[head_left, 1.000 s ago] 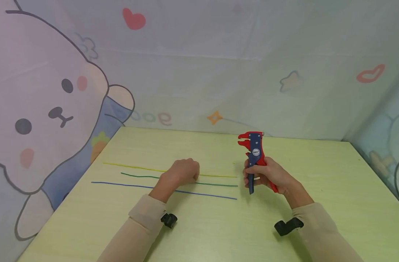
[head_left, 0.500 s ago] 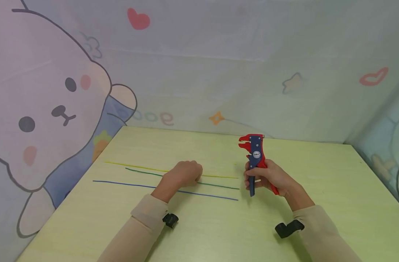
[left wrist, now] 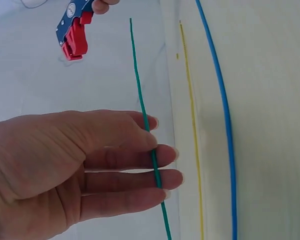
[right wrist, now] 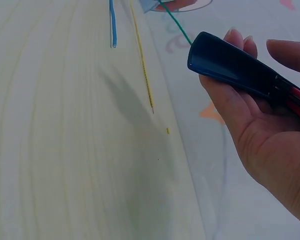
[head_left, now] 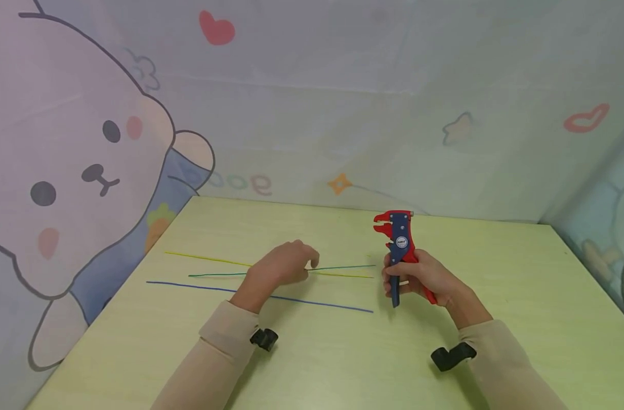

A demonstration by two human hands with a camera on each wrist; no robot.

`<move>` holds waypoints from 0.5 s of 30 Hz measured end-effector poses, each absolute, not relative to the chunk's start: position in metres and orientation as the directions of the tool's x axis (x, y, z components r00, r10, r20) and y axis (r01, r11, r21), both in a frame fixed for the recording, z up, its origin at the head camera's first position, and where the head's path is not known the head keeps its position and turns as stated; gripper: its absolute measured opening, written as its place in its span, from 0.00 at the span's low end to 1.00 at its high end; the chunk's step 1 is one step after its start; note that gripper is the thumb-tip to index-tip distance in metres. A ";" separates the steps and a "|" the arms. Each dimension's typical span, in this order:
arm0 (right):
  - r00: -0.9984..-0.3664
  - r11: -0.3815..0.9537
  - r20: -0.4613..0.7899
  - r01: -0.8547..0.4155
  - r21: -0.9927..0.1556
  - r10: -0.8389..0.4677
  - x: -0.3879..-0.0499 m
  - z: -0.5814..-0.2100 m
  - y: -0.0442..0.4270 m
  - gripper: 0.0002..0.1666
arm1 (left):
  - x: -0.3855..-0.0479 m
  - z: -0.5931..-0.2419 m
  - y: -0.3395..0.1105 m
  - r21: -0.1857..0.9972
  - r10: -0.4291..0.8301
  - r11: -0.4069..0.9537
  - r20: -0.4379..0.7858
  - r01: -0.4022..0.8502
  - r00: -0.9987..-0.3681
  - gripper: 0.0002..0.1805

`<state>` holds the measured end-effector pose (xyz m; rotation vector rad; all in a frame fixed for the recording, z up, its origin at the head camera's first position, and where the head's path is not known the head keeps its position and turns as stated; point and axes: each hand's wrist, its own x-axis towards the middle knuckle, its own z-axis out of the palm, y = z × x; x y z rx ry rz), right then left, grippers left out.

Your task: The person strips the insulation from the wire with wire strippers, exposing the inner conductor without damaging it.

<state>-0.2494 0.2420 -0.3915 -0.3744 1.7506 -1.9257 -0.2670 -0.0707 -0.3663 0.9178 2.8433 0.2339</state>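
Between thumb and fingers, my left hand point(head_left: 278, 265) pinches a green wire point(left wrist: 140, 90) near its middle. The wire is raised off the table, its right part pointing towards the tool. My right hand point(head_left: 432, 277) grips a red and blue wire stripper point(head_left: 401, 230) upright by its handles, the notched red jaws at the top facing left. Nothing sits in those jaws. A yellow wire point(head_left: 204, 258) lies behind the left hand, crossed by the green one in the head view. In front lies a blue wire point(head_left: 322, 304). Bare metal shows at the yellow wire's right tip point(right wrist: 152, 110).
A tiny yellow offcut point(right wrist: 168, 131) lies on the pale yellow table point(head_left: 337, 364), near the yellow wire's bare tip. Behind the table hangs a printed cloth point(head_left: 312, 114) with a cartoon bear, and it continues along both sides.
My left hand has lifted the green wire off the table; its right end has swung up and back, now crossing over the yellow wire. The right hand with the wire stripper has hardly moved.
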 end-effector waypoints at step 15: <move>-0.809 -0.013 -0.160 0.202 -0.979 -0.566 -0.251 -0.398 0.249 0.11 | -0.267 -0.354 -0.075 0.218 0.594 0.769 0.104 0.601 -0.798 0.09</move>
